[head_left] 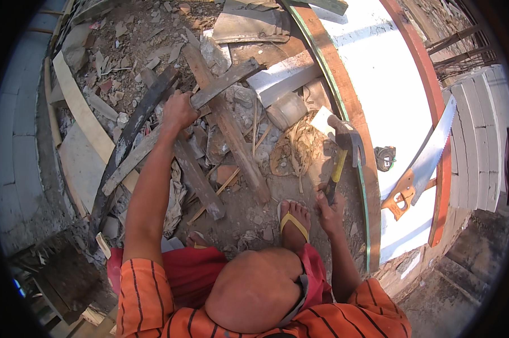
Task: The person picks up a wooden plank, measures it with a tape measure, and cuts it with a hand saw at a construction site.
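Note:
My left hand [180, 112] is closed around a weathered grey wood strip [226, 83], which slants up to the right over the rubble. Beneath the strip, a brown timber [235, 141] crosses it at an angle. In my right hand [330, 211] is the lower handle of a claw hammer [339, 163] with a yellow and black grip. The hammer's head points up, close to the wood-edged white panel [373, 67] on the right. A crumpled dry brown sheet [297, 146] lies just left of the hammer.
On the white panel rest a handsaw [434, 152] with a wooden handle and a black tape measure [385, 158]. Dark timber [133, 127], a pale curved strip [83, 107] and broken masonry [215, 53] cover the ground. My foot in a yellow-strapped sandal [294, 222] stands near the middle.

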### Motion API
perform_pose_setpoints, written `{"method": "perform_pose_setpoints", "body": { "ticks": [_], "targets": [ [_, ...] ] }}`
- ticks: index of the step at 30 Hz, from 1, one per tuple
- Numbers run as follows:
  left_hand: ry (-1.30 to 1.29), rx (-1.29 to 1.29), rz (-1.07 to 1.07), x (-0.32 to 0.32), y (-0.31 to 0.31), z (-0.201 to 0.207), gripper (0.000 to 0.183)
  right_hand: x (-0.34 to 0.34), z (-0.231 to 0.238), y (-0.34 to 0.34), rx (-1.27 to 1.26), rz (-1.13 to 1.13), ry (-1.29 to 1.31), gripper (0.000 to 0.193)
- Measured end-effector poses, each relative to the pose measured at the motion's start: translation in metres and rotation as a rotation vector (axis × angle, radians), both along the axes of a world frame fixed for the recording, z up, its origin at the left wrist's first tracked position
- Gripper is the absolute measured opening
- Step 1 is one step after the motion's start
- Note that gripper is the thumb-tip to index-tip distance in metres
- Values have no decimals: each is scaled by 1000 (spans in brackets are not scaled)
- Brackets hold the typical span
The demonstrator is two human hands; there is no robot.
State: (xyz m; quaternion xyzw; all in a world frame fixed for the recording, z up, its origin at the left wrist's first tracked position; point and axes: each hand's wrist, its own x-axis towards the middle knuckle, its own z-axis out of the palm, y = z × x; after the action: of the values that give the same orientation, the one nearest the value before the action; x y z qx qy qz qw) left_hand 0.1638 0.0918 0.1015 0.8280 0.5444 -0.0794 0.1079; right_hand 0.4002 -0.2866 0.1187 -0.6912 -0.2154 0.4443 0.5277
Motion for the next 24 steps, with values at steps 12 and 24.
{"method": "perform_pose_setpoints", "body": {
  "ticks": [12,24],
  "targets": [
    [-71,-278,-63,10,3,-31,70,-20,14,38,-12,122,-62,48],
    [-108,-433,-172,-11,3,-25,76,-30,0,27,-74,214,-57,45]
  ]
}}
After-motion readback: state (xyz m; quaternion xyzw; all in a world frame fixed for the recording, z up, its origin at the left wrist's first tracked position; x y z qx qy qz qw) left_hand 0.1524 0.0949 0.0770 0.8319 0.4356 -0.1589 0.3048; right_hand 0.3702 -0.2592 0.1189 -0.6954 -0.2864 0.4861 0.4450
